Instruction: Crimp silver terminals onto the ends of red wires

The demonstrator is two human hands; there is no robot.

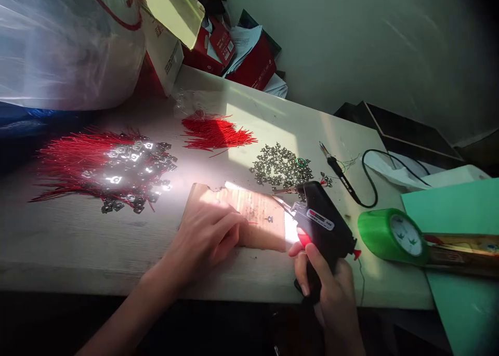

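Observation:
My left hand (216,226) rests over the left part of a wooden board (257,236), its fingers closed on a thin red wire (252,222) whose end sticks out to the right. A small dark metal piece (268,219) lies on the board, just right of the wire's end. My right hand (329,278) is wrapped around a black soldering gun (325,226), with a finger at its red trigger. The gun's tip points up and left, above the board's right edge. Behind the board lies a pile of small metal pieces (278,163).
Left of the board is a heap of red wires with metal ends (113,174); a bundle of red wires (216,130) lies farther back. A soldering iron (341,176) with a black cord and a green tape roll (392,236) are at right. Red boxes (249,60) stand behind.

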